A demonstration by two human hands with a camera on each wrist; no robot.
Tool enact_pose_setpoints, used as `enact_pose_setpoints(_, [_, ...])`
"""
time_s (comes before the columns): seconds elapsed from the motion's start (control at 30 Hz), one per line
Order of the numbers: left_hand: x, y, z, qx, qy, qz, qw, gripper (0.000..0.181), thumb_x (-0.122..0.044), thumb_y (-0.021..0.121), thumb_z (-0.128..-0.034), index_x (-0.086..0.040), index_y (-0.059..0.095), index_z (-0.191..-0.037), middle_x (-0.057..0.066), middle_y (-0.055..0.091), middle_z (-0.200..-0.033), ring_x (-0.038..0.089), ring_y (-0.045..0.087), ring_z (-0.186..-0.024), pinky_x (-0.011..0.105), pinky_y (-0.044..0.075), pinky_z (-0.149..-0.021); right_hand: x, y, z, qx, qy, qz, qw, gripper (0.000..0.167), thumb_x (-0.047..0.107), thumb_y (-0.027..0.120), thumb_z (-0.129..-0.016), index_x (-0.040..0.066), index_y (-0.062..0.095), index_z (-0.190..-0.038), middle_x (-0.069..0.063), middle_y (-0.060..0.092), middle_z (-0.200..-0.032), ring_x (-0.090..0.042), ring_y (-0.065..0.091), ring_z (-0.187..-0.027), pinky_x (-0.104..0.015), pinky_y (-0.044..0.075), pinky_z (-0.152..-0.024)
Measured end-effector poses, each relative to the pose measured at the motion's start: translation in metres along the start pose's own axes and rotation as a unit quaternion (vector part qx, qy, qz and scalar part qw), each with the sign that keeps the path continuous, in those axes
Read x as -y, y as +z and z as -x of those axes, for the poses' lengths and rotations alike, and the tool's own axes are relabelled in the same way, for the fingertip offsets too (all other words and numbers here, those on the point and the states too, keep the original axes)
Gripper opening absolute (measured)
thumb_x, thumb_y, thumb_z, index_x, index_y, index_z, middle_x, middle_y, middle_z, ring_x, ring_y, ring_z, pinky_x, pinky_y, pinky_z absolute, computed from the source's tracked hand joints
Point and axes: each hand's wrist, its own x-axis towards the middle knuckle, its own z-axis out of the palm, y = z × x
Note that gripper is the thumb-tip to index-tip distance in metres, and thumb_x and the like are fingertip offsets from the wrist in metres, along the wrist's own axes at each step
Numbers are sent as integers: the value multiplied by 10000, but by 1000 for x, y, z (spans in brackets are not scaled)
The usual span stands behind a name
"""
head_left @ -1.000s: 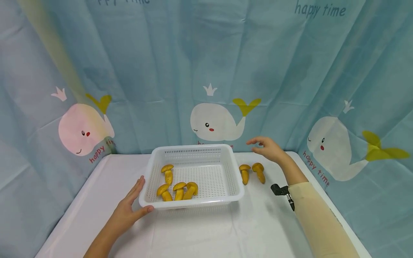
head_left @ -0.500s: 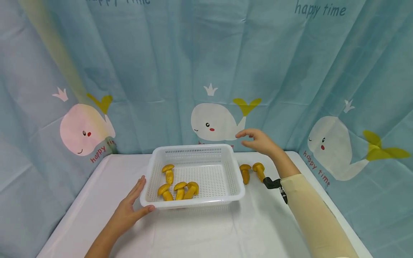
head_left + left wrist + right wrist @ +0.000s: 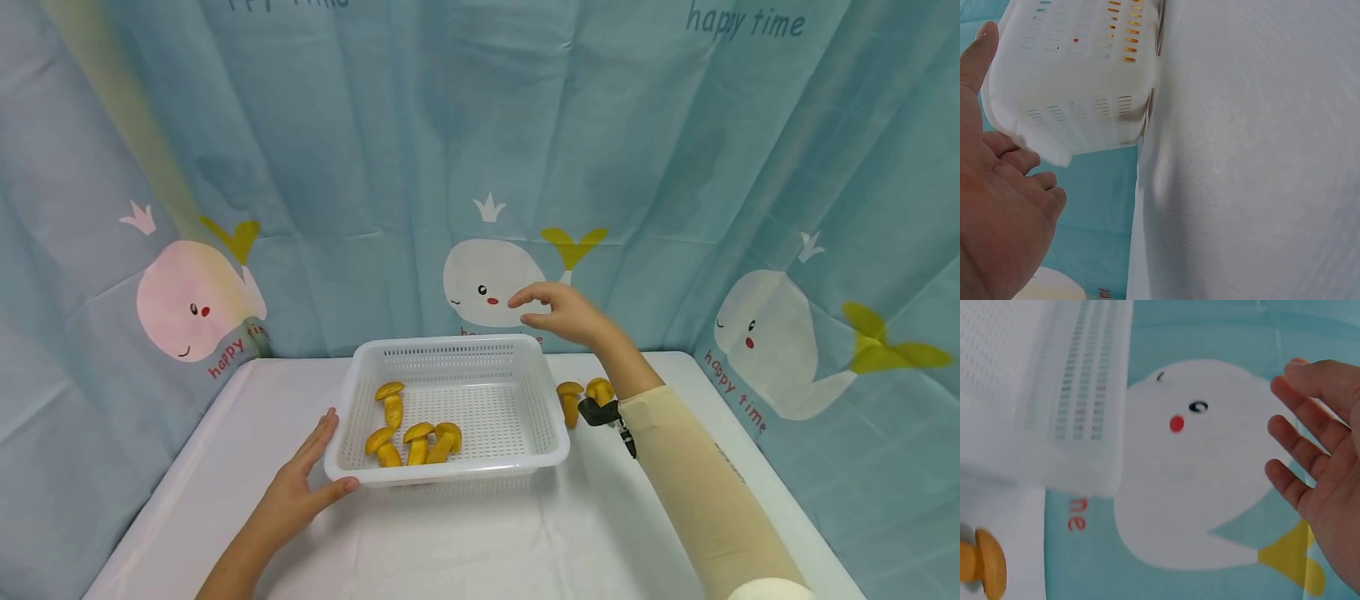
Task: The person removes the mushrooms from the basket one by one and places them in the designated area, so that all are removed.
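A white plastic basket (image 3: 450, 477) with slotted walls holds several yellow-brown mushrooms (image 3: 393, 410), grouped in its left half. At its left corner is my left hand (image 3: 291, 493), fingers along the side and thumb at the front rim. The left wrist view shows that hand (image 3: 1007, 206) beside the basket wall (image 3: 1079, 75), fingertips at the rim. Over the back right of the basket hovers my right hand (image 3: 567, 314), fingers slightly bent, thumb apart. Nothing is in the right hand (image 3: 1335, 469) in the right wrist view.
Two more mushrooms lie on the white table (image 3: 450, 542) right of the basket: one mushroom (image 3: 570, 405) near its wall, another mushroom (image 3: 600, 390) partly behind the right wrist's black camera mount (image 3: 597, 412). A blue whale-print curtain (image 3: 337, 275) stands behind.
My right hand has moved left and a little up, from above the loose mushrooms to over the basket's back right corner. The left hand, basket and mushrooms have stayed put.
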Motion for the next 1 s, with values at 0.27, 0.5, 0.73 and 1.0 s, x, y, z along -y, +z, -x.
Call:
enact_pose_setpoints(0.27, [1,0,0,24,-53,40,10000,1054,-418,832,-846,-291,164,-1652,-29,95,-1724,397,125,-1574,776,269,-1102,18,22,-21,301,-165,-172,9993,290,177,684,-994,199,704,-1283,27,657,-1358,-206,518,-1351,-487,396,-1166])
enact_pose_setpoints(0.5, [2,1,0,10,-46,-44,10000,1073,-433,836,-836,-291,157,-1653,-24,98,-1725,404,143,-1570,765,276,-1108,30,45,-38,487,-276,-353,9978,298,166,696,-988,167,704,-1285,40,657,-1346,-187,513,-1362,-454,393,-1182])
enact_pose_setpoints(0.73, [-1,0,1,-19,-47,-124,9999,1062,-448,825,-843,-287,159,-1654,-33,95,-1725,391,142,-1573,761,289,-1101,44,66,-52,681,-370,-415,9961,301,157,706,-981,174,703,-1282,30,652,-1355,-190,501,-1391,-452,403,-1183])
enact_pose_setpoints(1.0, [-1,1,2,18,-79,-74,9999,1062,-442,826,-845,-285,155,-1654,-17,94,-1726,419,149,-1565,755,280,-1110,58,91,-68,918,-482,-269,9942,301,186,712,-980,170,701,-1281,23,663,-1339,-185,547,-1338,-370,464,-1127])
